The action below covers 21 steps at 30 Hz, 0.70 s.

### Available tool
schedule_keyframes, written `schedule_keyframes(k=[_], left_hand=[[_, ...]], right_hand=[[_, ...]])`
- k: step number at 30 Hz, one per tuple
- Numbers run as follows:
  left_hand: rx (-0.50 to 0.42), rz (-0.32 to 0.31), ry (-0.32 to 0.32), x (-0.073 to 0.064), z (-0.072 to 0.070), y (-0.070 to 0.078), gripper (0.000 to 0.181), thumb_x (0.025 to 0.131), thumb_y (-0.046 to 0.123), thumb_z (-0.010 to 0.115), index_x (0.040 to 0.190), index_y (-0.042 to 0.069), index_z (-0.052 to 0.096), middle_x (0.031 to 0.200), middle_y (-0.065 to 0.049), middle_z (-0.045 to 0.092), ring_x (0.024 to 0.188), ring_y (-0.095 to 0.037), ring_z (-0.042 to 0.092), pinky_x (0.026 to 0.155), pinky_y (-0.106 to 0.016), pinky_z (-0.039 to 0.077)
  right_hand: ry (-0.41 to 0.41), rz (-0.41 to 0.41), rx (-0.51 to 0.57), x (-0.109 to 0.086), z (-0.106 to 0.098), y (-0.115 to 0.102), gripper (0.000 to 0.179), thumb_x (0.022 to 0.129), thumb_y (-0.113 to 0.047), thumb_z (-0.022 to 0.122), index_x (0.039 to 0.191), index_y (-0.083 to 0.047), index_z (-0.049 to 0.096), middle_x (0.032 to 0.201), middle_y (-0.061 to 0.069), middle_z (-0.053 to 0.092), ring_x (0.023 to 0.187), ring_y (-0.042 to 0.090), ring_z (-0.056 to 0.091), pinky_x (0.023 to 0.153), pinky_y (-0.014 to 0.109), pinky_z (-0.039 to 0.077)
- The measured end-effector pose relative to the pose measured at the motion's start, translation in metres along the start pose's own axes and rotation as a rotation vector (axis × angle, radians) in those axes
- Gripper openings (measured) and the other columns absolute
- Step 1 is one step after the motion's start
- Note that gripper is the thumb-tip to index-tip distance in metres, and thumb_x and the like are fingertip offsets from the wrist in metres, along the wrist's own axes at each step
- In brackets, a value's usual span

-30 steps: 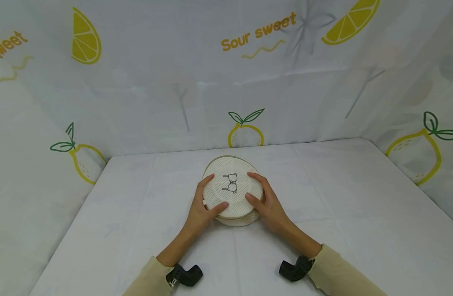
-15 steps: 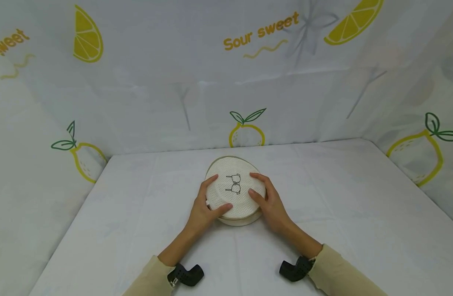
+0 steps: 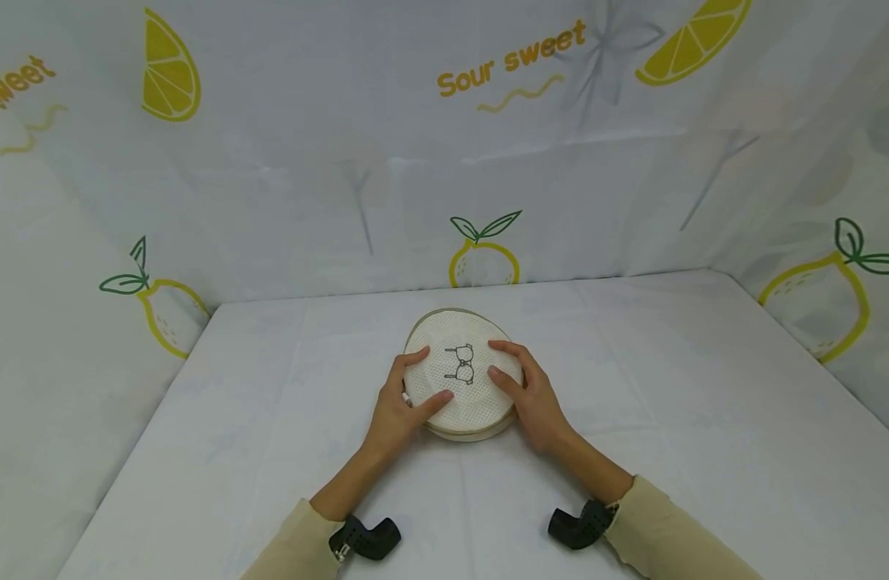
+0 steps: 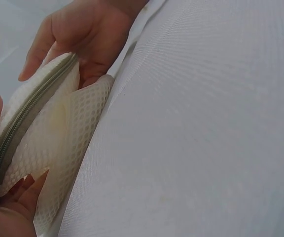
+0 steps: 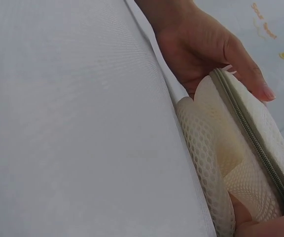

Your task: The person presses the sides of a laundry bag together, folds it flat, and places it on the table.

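A round, cream mesh laundry bag [image 3: 469,407] with a black line drawing on top stands in the middle of the head view. My left hand [image 3: 396,409] grips its left side, thumb and index finger on the top face and other fingers curled beneath the edge. On the right side my right hand [image 3: 537,400] holds it the same way. An olive zipper [image 4: 26,113] runs along the bag's side, closed where it shows in the left wrist view. Below it, the honeycomb mesh side [image 5: 203,148] bulges and folds, and fingertips press into it in both wrist views.
A white cloth covers the table [image 3: 284,451]. Behind it hangs a white curtain [image 3: 284,217] printed with lemons and lettering, with further printed cloth at both sides. Black wrist devices [image 3: 371,540] sit at both beige cuffs.
The bag and both hands have shifted slightly to the right. Its lower layer shows less below the top face, and the right thumb has moved up a little. Both hands keep their grip.
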<state>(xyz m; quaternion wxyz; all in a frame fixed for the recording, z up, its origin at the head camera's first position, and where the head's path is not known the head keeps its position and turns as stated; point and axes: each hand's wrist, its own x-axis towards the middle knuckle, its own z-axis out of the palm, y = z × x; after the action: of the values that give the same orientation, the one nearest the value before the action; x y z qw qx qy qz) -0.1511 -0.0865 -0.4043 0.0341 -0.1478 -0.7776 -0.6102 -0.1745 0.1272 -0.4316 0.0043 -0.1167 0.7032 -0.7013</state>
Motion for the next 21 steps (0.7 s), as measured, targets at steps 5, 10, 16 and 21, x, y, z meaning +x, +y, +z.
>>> schedule_keyframes(k=[5,10,16,21], left_hand=[[-0.001,-0.029,0.032,0.0014,0.0012,-0.0001,0.059,0.087,0.014,0.072,0.136,0.003,0.042,0.141,-0.013,0.045,0.124,-0.024,0.047,0.101,-0.037,0.039],[0.003,-0.055,0.053,0.0016,0.0027,0.0029,0.057,0.086,0.015,0.073,0.134,0.003,0.043,0.141,-0.016,0.043,0.129,-0.027,0.042,0.105,-0.043,0.033],[0.035,-0.043,0.070,0.0004,0.0041,0.0044,0.058,0.086,0.015,0.073,0.135,0.000,0.043,0.141,-0.017,0.044,0.130,-0.029,0.042,0.106,-0.045,0.032],[0.041,-0.023,0.085,-0.0011,0.0048,0.0028,0.059,0.086,0.015,0.073,0.135,-0.001,0.044,0.139,-0.017,0.044,0.131,-0.029,0.039,0.107,-0.045,0.029]], right_hand=[[0.002,0.040,-0.032,-0.0004,0.0017,-0.0023,0.047,0.095,-0.023,0.061,0.138,-0.016,0.044,0.152,0.004,0.026,0.140,0.017,0.021,0.111,0.037,0.021],[0.008,0.061,-0.095,-0.0011,0.0026,-0.0025,0.046,0.095,-0.025,0.061,0.138,-0.019,0.043,0.154,0.003,0.023,0.142,0.017,0.013,0.113,0.042,0.014],[0.020,0.036,-0.191,-0.0004,0.0013,-0.0006,0.046,0.095,-0.028,0.062,0.136,-0.021,0.044,0.152,0.002,0.028,0.143,0.018,0.014,0.114,0.044,0.011],[0.034,0.003,-0.273,-0.0013,0.0025,-0.0041,0.047,0.094,-0.029,0.063,0.136,-0.019,0.045,0.150,0.003,0.034,0.143,0.021,0.015,0.113,0.046,0.010]])
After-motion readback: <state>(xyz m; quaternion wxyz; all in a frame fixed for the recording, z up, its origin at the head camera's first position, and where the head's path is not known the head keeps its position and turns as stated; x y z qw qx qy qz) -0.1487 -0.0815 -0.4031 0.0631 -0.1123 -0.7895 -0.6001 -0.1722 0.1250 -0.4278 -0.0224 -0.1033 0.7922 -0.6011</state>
